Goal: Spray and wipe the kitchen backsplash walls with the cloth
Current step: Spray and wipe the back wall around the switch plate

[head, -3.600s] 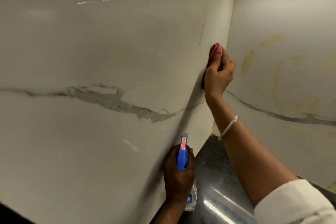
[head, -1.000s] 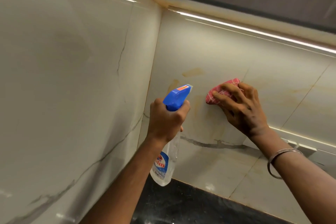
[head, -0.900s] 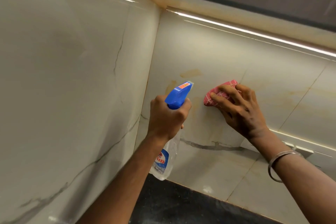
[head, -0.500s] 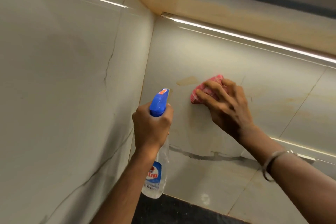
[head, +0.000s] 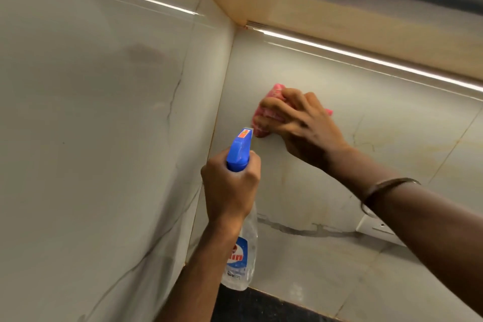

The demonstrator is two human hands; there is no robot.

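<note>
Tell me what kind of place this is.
Probably a home kitchen: glossy marble-look backsplash tiles meeting in a corner, a dark countertop below, an under-cabinet light strip above.

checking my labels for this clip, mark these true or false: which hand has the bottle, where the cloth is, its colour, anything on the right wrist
1. The left hand grips the spray bottle by its neck. True.
2. The right hand holds the cloth pressed against the right-hand wall. True.
3. The cloth is blue. False: it is pink; the blue part is the bottle's trigger head.
4. The right wrist is bare. False: a bangle sits on it.
</note>
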